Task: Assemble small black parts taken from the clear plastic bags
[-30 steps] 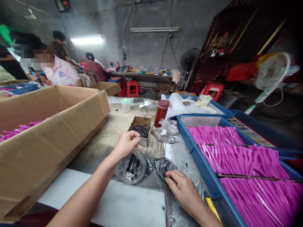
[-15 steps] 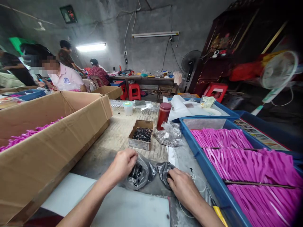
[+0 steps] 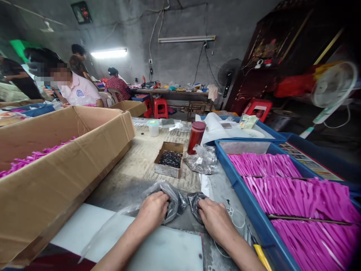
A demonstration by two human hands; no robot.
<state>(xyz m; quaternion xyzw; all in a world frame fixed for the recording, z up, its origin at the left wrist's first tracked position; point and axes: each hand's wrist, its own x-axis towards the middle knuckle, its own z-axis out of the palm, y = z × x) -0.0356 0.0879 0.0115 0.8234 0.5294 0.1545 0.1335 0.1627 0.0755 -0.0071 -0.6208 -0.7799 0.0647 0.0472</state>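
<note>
My left hand rests on a clear plastic bag of small black parts on the table, fingers curled into the plastic. Just to its right, my right hand presses on a second, darker crumpled bag, fingers closed on it. Behind the bags stands a small cardboard box full of black screws. A bag of silvery parts lies to that box's right. The fingertips of both hands are tucked under and hidden.
A big cardboard carton with pink pieces fills the left. A blue tray of pink strips runs along the right. A red flask and a small white cup stand further back. Other people work at the far left.
My left hand has come down from holding the bag up by its top to lying on it. Both hands have drawn nearer to me and closer together.
</note>
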